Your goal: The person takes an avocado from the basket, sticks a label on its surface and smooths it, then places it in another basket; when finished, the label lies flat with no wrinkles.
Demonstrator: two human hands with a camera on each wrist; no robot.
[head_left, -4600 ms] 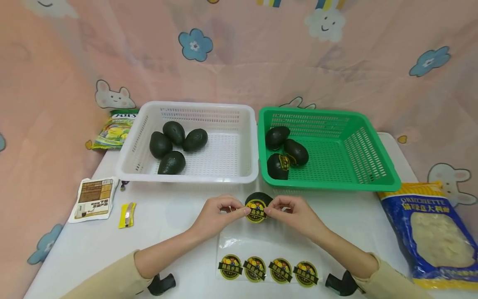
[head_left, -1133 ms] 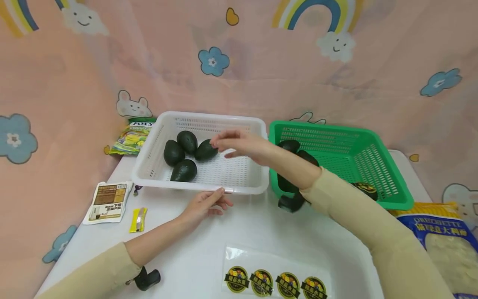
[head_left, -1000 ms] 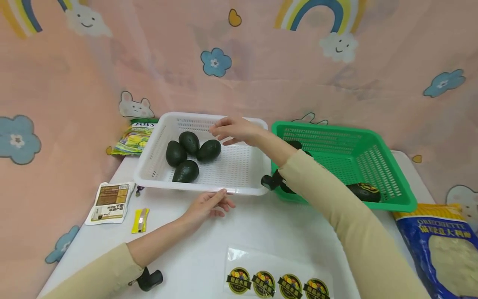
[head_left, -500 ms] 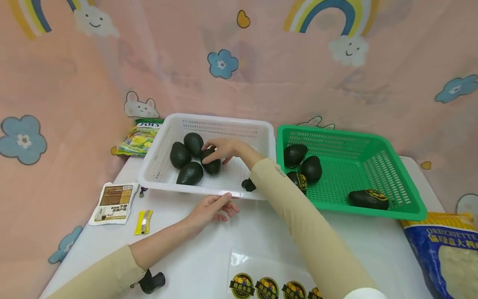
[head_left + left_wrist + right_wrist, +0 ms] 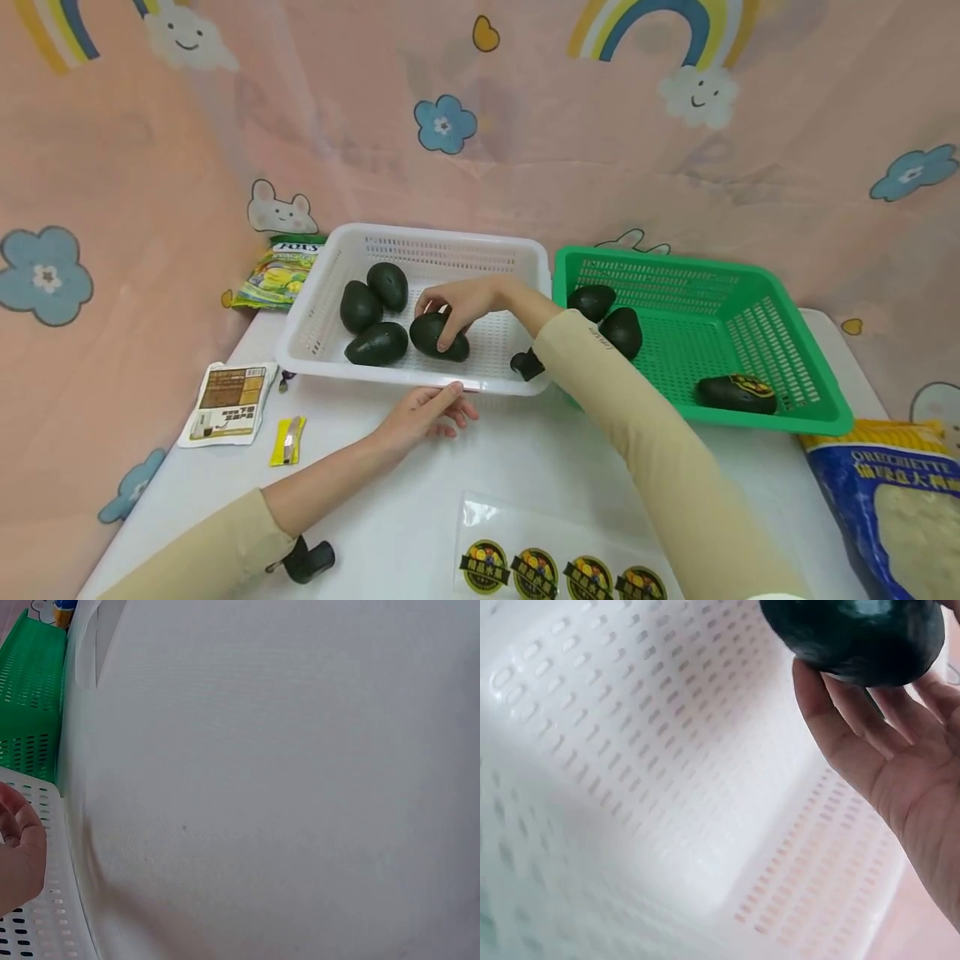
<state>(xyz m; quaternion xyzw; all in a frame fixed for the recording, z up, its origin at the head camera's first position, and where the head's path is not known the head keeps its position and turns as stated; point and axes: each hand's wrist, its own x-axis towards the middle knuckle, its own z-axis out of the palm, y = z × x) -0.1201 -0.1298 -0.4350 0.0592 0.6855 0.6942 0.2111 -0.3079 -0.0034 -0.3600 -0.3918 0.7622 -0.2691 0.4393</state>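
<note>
My right hand [image 5: 474, 302] grips a dark green avocado [image 5: 429, 335] inside the white basket, thumb on its near side. In the right wrist view, the fingers [image 5: 817, 705] curve under that avocado [image 5: 855, 637], over the perforated basket floor. Three other avocados [image 5: 377, 344] lie together in the basket's left part. At the front rim of the white basket [image 5: 360, 377], my left hand [image 5: 420, 417] rests its thumb on the edge, its fingers loose below. The left wrist view catches this hand [image 5: 22, 859] against the basket's side wall.
A green basket [image 5: 675, 350] stands to the right, with a labelled avocado [image 5: 720, 394] at its front and two more [image 5: 621, 332] at left, partly behind my sleeve. A sheet of round stickers [image 5: 536, 573] lies in front. Snack packets [image 5: 228, 404] and a pasta bag [image 5: 900, 492] flank them.
The labelled avocado from between my hands now lies in the green basket. My right hand has reached into the white basket, gripped an avocado and drawn it rightward; my left hand moved to the rim.
</note>
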